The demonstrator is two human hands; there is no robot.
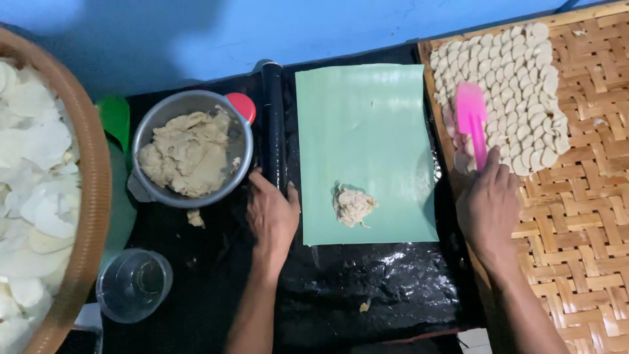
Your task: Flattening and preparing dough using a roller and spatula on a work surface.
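Note:
My left hand (272, 216) grips the near end of a black rolling pin (273, 111) that lies along the left edge of a pale green sheet (367, 124). A small lump of beige dough (354, 205) rests on the sheet's near part. My right hand (488, 206) holds a pink spatula (472, 121) over rows of thin white dough discs (517, 72) laid on a woven bamboo tray (583, 196).
A metal bowl of beige dough (190, 154) with a red lid behind it stands left of the rolling pin. A clear glass (134, 285) sits near the front. A large basket (92, 196) of white chips fills the left edge. Black plastic (373, 282) covers the work surface.

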